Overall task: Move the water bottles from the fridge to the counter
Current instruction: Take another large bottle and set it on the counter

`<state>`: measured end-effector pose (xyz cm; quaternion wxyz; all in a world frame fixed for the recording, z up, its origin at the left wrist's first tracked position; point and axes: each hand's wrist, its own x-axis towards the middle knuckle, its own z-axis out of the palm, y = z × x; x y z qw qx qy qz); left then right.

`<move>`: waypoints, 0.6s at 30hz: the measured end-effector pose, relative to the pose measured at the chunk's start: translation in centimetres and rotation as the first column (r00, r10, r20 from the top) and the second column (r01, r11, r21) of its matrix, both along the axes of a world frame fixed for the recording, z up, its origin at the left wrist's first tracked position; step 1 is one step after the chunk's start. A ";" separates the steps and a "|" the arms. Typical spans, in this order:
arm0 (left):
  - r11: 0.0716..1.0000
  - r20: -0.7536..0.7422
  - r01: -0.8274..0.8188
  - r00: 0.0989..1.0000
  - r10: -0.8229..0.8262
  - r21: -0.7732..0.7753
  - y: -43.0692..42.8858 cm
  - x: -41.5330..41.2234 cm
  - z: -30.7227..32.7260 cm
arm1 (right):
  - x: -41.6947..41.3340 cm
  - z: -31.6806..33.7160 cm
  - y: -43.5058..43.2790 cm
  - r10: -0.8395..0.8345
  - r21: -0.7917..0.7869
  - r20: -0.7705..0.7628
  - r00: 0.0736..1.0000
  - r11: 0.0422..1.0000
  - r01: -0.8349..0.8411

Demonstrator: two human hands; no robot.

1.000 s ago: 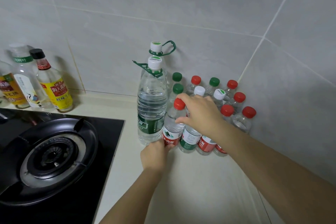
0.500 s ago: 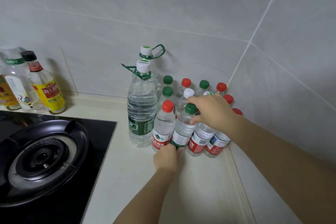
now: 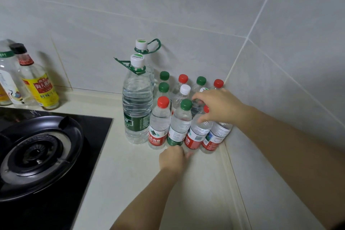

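Observation:
Several small water bottles with red, green and white caps stand packed in the corner of the cream counter point(image 3: 130, 173). In the front row my right hand point(image 3: 218, 108) grips the neck of a red-capped bottle point(image 3: 197, 132); its cap peeks out under my palm. My left hand point(image 3: 173, 158) sits low on the counter, fingers curled against the base of the green-capped bottle point(image 3: 180, 123). A red-capped bottle point(image 3: 159, 125) stands free to its left. Two large water bottles point(image 3: 137, 106) stand on the left of the group.
A black gas hob point(image 3: 37, 155) fills the left side of the counter. Sauce bottles point(image 3: 40, 84) stand by the back wall behind it. Tiled walls meet in the corner just right of the bottles.
My right hand has shifted right from the green-capped bottle's top to the neck of the red-capped one beside it. My left hand stays at the base of the front row.

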<state>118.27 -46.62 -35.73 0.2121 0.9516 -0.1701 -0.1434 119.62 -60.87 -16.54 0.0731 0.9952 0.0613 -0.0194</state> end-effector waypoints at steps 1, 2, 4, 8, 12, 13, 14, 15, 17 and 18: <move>1.000 -0.013 0.007 1.000 -0.007 -0.019 -0.7 -0.2 0.3 | 0.0 0.3 -0.4 -0.006 -0.061 -0.023 1.000 0.998 0.004; 0.999 -0.029 0.002 1.000 -0.003 -0.043 -1.5 -0.3 0.5 | 0.0 0.4 -0.7 -0.012 -0.109 -0.046 0.999 0.994 0.007; 0.996 -0.053 -0.033 0.998 0.028 -0.088 -2.7 -0.3 0.9 | 0.1 0.2 -1.1 -0.029 -0.132 -0.080 0.996 0.991 0.018; 0.986 -0.073 -0.123 0.991 0.115 -0.115 -3.6 -0.3 0.4 | 0.5 -0.5 -1.4 -0.062 -0.054 -0.088 0.994 0.997 0.057; 0.982 -0.102 -0.147 0.986 0.135 -0.121 -3.5 -0.6 0.6 | 0.3 -0.8 -1.7 -0.063 -0.046 -0.064 0.996 0.997 0.060; 0.983 -0.113 -0.138 0.986 0.125 -0.118 -3.3 -0.7 0.7 | 0.2 -0.9 -1.6 -0.065 -0.058 -0.058 0.996 0.996 0.062; 0.985 -0.126 -0.128 0.986 0.114 -0.114 -3.0 -0.8 0.9 | 0.0 -0.9 -1.4 -0.063 -0.080 -0.049 0.997 0.995 0.059; 0.987 -0.138 -0.118 0.985 0.102 -0.109 -2.6 -0.9 1.2 | -0.3 -1.0 -1.3 -0.062 -0.107 -0.036 0.997 0.993 0.057; 0.992 -0.148 -0.087 0.986 0.073 -0.090 -1.3 -1.2 1.9 | -1.2 -1.2 -0.9 -0.074 -0.142 -0.006 0.997 0.987 0.072; 0.995 -0.144 -0.067 0.988 0.057 -0.067 -0.4 -1.5 2.3 | -1.9 -1.5 -0.6 -0.084 -0.150 0.012 0.996 0.985 0.085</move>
